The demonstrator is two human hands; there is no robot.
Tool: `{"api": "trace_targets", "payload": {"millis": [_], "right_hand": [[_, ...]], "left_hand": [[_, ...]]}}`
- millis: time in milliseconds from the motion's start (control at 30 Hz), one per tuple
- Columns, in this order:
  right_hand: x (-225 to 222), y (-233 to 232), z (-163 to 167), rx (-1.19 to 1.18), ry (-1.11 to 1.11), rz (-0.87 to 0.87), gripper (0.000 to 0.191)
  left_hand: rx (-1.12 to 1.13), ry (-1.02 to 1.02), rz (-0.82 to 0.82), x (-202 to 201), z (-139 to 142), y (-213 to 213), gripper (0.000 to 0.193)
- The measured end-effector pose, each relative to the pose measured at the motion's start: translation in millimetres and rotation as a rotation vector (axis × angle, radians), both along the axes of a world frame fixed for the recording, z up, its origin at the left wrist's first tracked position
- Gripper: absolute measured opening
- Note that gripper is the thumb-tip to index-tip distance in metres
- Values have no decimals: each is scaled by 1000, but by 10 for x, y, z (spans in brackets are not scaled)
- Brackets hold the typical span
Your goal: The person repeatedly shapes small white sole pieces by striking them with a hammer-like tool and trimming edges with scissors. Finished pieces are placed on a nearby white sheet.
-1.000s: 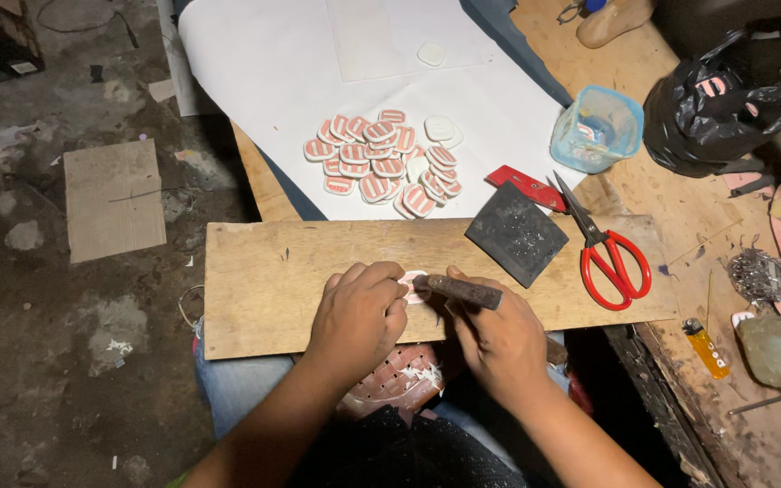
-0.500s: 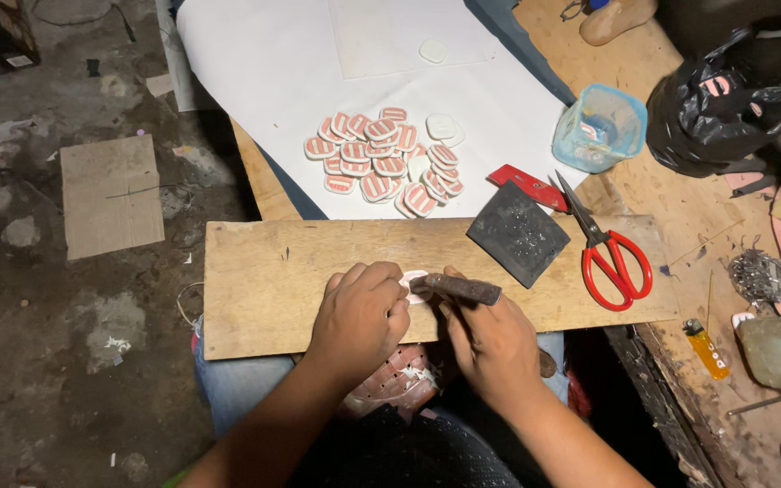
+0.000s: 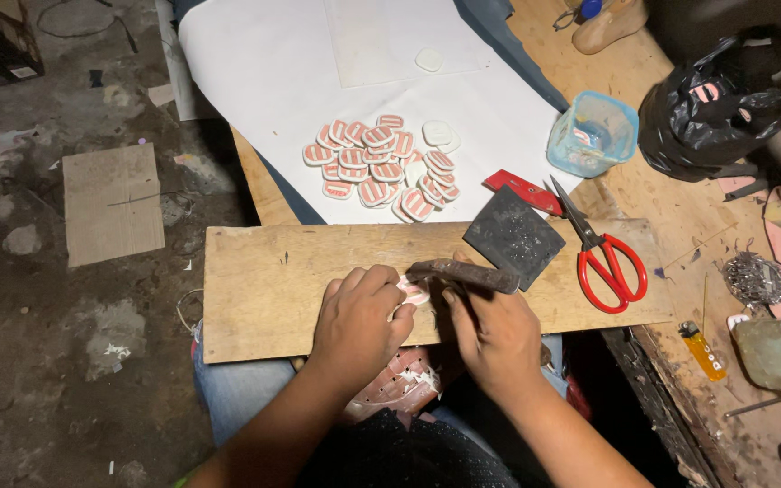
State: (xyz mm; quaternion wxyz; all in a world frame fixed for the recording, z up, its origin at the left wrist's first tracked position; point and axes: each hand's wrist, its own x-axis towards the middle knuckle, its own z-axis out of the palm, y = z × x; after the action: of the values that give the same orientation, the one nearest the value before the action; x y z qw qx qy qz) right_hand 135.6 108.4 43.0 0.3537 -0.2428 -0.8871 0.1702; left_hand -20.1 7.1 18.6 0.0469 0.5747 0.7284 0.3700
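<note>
The left hand pins a small pink-and-white piece to the wooden board; beside it, the right hand grips a dark tool over it. The piece looks light, thin and pliable, best held flat by its edges.

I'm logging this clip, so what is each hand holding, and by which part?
Left hand pins a small pink-and-white piece to the board. Right hand grips a dark tool near its left end.
</note>
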Motion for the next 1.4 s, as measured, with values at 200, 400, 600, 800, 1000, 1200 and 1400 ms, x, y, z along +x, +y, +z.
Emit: {"api": "trace_targets", "payload": {"millis": [200,400,600,800,1000,1200,1400], "right_hand": [[116,60,-69,-184,-7,-13,32],[510,179,138,-508,-19,24,31],[633,-14,259,-682,50,-167,56],[435,-134,220,-400,105,108,59],[329,-181,246,-55,66,265,52],[289,-216,252,-50,28,300,48],[303,-161,252,-163,-90,284,47]], "left_hand": [[18,77,-18,-10,-58,21,16],[39,208,-73,-11,-130,53,13],[-171,-1108,208,-55,-85,71,31],[44,-1405,95,-7,-49,12,37],[-39,-1439,217,34,17,5,27],[-25,-1541,251,64,67,19,26],[-63,-1390,162,85,135,-9,26]]}}
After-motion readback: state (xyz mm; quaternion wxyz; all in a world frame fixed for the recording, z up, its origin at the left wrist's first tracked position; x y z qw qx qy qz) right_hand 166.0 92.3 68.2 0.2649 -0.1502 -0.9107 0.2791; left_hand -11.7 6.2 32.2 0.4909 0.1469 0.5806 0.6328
